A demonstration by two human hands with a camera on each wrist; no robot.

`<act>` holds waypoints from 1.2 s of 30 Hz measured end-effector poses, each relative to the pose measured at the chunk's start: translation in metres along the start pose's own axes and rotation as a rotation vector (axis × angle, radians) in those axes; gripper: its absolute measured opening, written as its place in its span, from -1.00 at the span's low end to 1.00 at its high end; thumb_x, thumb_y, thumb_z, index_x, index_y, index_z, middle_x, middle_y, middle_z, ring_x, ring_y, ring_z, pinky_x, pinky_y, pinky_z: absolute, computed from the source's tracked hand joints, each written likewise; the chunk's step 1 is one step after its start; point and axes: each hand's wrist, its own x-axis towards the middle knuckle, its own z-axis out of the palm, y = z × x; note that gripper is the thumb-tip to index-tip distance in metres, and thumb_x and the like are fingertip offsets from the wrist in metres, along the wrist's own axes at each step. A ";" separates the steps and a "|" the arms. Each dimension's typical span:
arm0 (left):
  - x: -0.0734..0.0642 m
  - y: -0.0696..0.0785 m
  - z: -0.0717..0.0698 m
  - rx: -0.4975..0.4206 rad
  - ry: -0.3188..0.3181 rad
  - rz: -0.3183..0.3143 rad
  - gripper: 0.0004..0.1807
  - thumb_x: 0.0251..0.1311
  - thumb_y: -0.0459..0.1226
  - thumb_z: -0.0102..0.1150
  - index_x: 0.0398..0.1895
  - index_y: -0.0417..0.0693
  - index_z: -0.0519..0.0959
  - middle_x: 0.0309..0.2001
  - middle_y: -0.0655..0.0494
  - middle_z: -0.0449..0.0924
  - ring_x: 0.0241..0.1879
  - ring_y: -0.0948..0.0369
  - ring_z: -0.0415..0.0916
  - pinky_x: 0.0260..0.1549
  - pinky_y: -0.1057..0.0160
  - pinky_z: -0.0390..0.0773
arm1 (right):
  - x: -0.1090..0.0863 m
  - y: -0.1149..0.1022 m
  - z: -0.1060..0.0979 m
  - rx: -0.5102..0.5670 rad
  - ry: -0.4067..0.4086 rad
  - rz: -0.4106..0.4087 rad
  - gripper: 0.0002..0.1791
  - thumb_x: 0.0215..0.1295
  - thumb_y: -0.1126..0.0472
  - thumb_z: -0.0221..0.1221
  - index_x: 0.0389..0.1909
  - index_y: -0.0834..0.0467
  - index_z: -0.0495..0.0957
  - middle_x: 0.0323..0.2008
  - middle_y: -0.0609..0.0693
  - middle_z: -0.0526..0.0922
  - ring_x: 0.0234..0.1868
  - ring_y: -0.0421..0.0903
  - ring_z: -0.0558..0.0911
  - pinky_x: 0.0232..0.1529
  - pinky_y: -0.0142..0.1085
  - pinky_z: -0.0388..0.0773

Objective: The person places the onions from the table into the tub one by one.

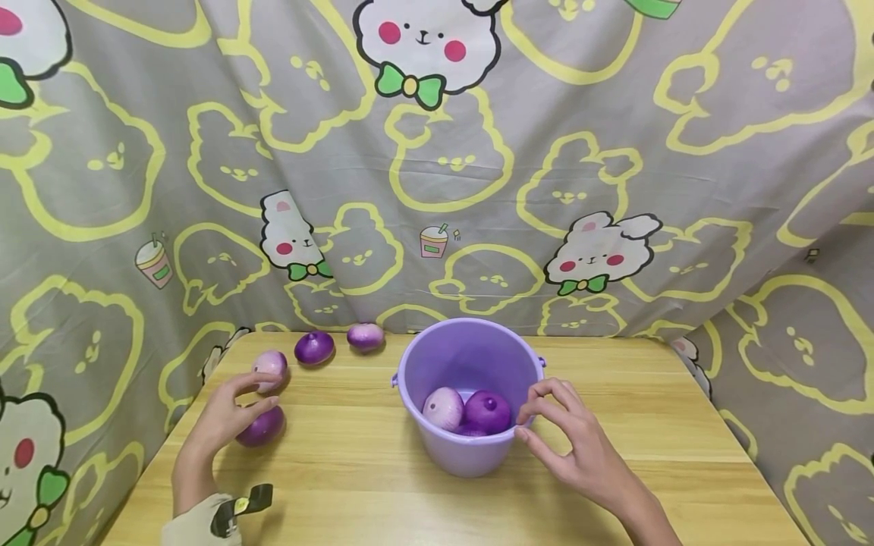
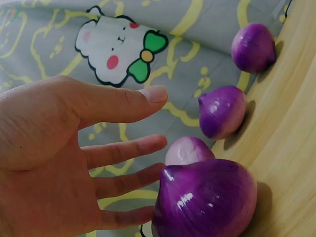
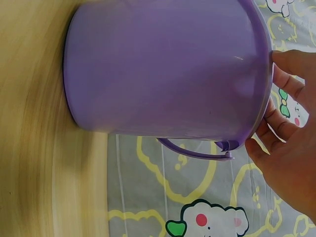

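At the left of the table, my left hand (image 1: pixel 228 413) hovers beside the near purple onion (image 1: pixel 265 427), fingers spread and nothing gripped. Its fingertips overlap a paler onion (image 1: pixel 271 367) in the head view. The left wrist view shows the thumb apart from the fingers, with a shiny purple onion (image 2: pixel 207 197) close by the fingertips. My right hand (image 1: pixel 580 444) holds the rim of a lilac bucket (image 3: pixel 168 69), its thumb outside and fingers over the edge. Inside lie a pale onion (image 1: pixel 442 408) and a dark purple one (image 1: pixel 488 412), with part of another beneath.
Farther back on the wooden table (image 1: pixel 341 462) sit a dark purple onion (image 1: pixel 314 348) and a two-toned onion (image 1: pixel 366 337). A patterned grey curtain (image 1: pixel 464 182) hangs behind and along both sides. The bucket's handle (image 3: pixel 192 154) hangs down its side.
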 end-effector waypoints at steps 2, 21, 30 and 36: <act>-0.001 -0.003 0.000 -0.004 -0.001 0.008 -0.61 0.28 -0.35 0.37 0.15 -0.28 0.61 0.21 -0.37 0.52 0.16 -0.33 0.46 0.05 -0.38 0.53 | 0.000 0.000 0.000 -0.001 0.000 -0.002 -0.59 0.05 0.38 0.48 -0.18 -0.13 0.63 -0.07 -0.12 0.53 0.04 -0.09 0.45 0.18 -0.37 0.32; -0.001 -0.020 0.005 0.036 -0.077 -0.131 -0.47 0.22 -0.23 0.46 0.16 -0.35 0.57 0.23 -0.49 0.44 0.26 -0.48 0.29 0.14 -0.45 0.38 | 0.002 -0.001 -0.001 -0.004 -0.001 0.002 -0.59 0.06 0.38 0.48 -0.18 -0.14 0.64 -0.06 -0.13 0.54 0.05 -0.10 0.45 0.17 -0.33 0.35; -0.006 -0.024 0.004 -0.025 -0.115 -0.142 -0.45 0.22 -0.27 0.45 0.21 -0.36 0.53 0.23 -0.47 0.46 0.15 -0.41 0.46 0.03 -0.29 0.57 | 0.001 -0.001 -0.001 0.002 0.003 -0.006 -0.58 0.05 0.39 0.48 -0.18 -0.13 0.64 -0.07 -0.12 0.54 0.04 -0.08 0.45 0.17 -0.32 0.35; -0.006 -0.029 0.005 -0.026 -0.138 -0.146 -0.45 0.20 -0.28 0.46 0.20 -0.35 0.54 0.20 -0.44 0.50 0.17 -0.39 0.45 0.07 -0.30 0.53 | 0.001 0.000 0.000 0.005 0.006 -0.015 -0.57 0.03 0.41 0.47 -0.18 -0.12 0.64 -0.08 -0.11 0.54 0.04 -0.06 0.45 0.19 -0.37 0.32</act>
